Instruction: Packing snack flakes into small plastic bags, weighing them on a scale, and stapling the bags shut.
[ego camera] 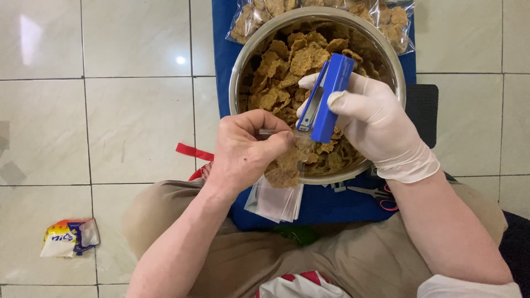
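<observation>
1. Left hand [245, 152]: bare, fingers curled together and pinched on the folded top of a small clear bag [284, 165] of brown chips, holding the mouth flat and level so it meets the stapler.
2. Right hand [370, 118]: in a white glove, fingers wrapped and clamped around a blue stapler [327, 99], thumb on top. The stapler is tilted nose-down, its front end at the bag's folded edge; whether it is pressed shut I cannot tell.
3. Steel bowl [386, 58]: large, round, full of brown chips [292, 60], directly beneath both hands, so the bag hangs over its near rim.
4. Blue board [326, 207]: flat surface under the bowl, resting across the person's lap.
5. Empty clear bags [273, 201]: a stack on the board, just below the left hand, within easy reach.
6. Scissors [375, 193]: pink-handled, lying beside the bowl under the right wrist.
7. Filled bags [395, 19]: beyond the bowl's far rim.
8. Crumpled wrapper [69, 237]: on the tiled floor [110, 110], well apart.
</observation>
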